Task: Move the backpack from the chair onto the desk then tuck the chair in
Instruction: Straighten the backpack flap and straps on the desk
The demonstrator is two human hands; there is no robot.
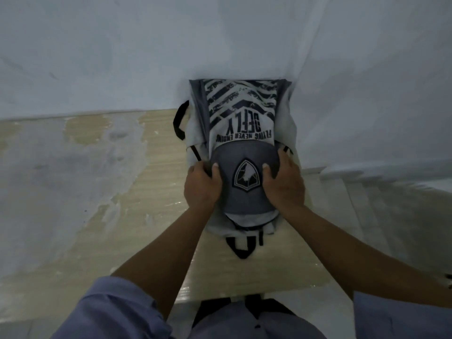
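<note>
A grey and white backpack (241, 133) with black stripes and lettering lies on the light wooden desk (97, 204), its far end against the white wall. My left hand (201, 185) grips its left side beside the grey front pocket with the shield badge. My right hand (285, 182) holds the pocket's right side. A black piece of the chair (212, 310) shows just below the desk's near edge, mostly hidden by my body.
A pale wall (146, 50) rises right behind the desk. The desk top has whitish worn patches on the left. To the right, a lower light surface (381, 206) adjoins the desk.
</note>
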